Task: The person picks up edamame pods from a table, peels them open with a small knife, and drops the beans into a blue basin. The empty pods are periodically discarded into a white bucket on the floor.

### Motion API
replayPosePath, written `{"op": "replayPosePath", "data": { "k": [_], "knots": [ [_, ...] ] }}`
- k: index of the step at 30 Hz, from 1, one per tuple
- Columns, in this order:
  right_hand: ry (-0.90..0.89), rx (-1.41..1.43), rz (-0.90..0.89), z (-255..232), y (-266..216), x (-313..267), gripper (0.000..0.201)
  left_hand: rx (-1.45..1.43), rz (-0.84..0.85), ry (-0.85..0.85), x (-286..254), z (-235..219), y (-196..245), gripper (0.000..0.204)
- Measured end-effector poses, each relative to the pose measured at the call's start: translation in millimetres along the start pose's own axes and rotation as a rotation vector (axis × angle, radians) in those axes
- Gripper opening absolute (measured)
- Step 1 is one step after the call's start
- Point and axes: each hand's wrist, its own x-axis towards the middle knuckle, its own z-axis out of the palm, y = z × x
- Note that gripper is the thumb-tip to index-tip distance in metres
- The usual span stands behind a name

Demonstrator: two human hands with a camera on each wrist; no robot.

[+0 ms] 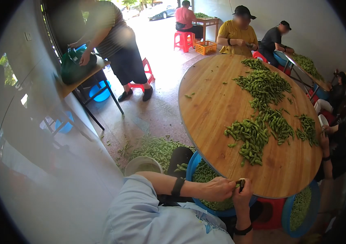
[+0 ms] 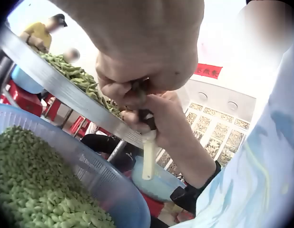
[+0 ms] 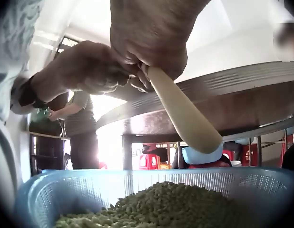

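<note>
Over the round table's near edge, the left hand (image 1: pixel 220 189) and right hand (image 1: pixel 243 197) meet, fingertips close together. The right hand (image 2: pixel 163 116) grips a tool with a pale handle (image 2: pixel 149 156), which points downward in the left wrist view; its working end is hidden among the fingers. In the right wrist view the same handle (image 3: pixel 185 114) sticks out below the fist. Curled fingers of the left hand (image 2: pixel 142 47) pinch a small green pod (image 2: pixel 143 86), mostly covered. Beneath both hands stands a blue basket (image 3: pixel 113 178) holding shelled green beans (image 3: pixel 171 204).
Green pods (image 1: pixel 262 87) lie heaped on the round wooden table (image 1: pixel 209 101). A white bucket (image 1: pixel 143 162) stands left, beside pods on the floor (image 1: pixel 158 150). Another blue tub (image 1: pixel 289 211) is at right. Several people sit around; one stands at a side table (image 1: pixel 69 87).
</note>
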Motion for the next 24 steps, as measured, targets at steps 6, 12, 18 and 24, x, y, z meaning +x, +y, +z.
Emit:
{"op": "replayPosePath", "data": {
  "k": [6, 12, 18, 24],
  "knots": [
    [0.032, -0.052, -0.14, -8.3, -16.4, -3.6, 0.019, -0.053, -0.232, -0.051, 6.9, -10.5, -2.2, 0.01],
    [-0.051, -0.126, -0.256, -8.8, -18.9, -9.7, 0.025, -0.038, -0.194, 0.011, -2.1, 24.6, -24.8, 0.014],
    [0.002, -0.076, 0.025, -34.8, -10.2, -23.6, 0.022, -0.013, -0.016, -0.022, -16.5, 8.2, -20.6, 0.044],
    [-0.047, 0.153, 0.071, -16.7, -14.9, -18.4, 0.023, -0.167, 0.002, 0.039, -9.7, -5.1, -5.3, 0.031]
  ]
}}
